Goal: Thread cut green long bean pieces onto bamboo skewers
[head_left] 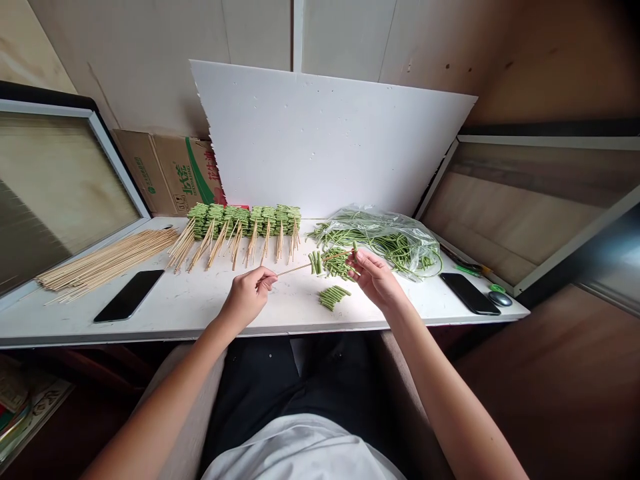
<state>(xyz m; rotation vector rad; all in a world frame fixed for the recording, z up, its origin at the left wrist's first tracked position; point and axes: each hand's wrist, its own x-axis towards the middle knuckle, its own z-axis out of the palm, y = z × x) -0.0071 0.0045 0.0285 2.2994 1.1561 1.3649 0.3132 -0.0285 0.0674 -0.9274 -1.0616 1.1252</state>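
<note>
My left hand (253, 291) is closed on the end of a thin wooden skewer (295, 269), which points right. Cut green bean pieces (315, 263) show along the skewer's line; whether they are all on it I cannot tell. My right hand (373, 273) pinches a short bean piece (355, 248) at the skewer's far tip. Below and behind the skewer lies a heap of cut beans (337, 265). A smaller group of cut pieces (333, 297) lies nearer the table's front edge.
Stacked bean skewers (245, 221) stand at the back left, beside loose bare skewers (115, 257). A clear bag of long beans (395, 243) lies at the back right. Phones (129, 295) (470, 293) rest on both sides of the white table (200, 313).
</note>
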